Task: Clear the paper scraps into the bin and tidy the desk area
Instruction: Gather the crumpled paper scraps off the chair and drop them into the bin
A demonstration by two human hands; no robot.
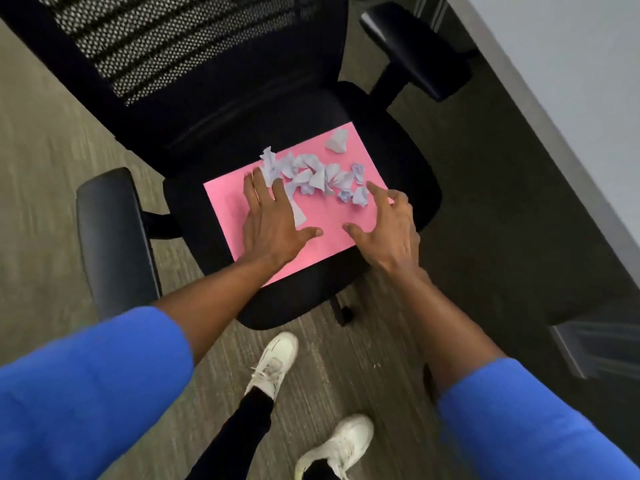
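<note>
A pink sheet of paper (332,223) lies on the seat of a black office chair (398,161). Several crumpled pale lilac paper scraps (318,176) are piled along the sheet's far half, and one separate scrap (337,141) sits near its far corner. My left hand (273,216) rests flat on the sheet, fingers spread, fingertips touching the left end of the pile. My right hand (388,226) hovers open at the sheet's right edge, its index fingertip beside the rightmost scraps. Neither hand holds anything. No bin is in view.
The chair has a mesh back (166,46) and two black armrests (114,237) (412,46). A grey desk edge (554,116) runs along the right, with a dark gap under it. My white shoes (277,365) stand on the carpet in front of the chair.
</note>
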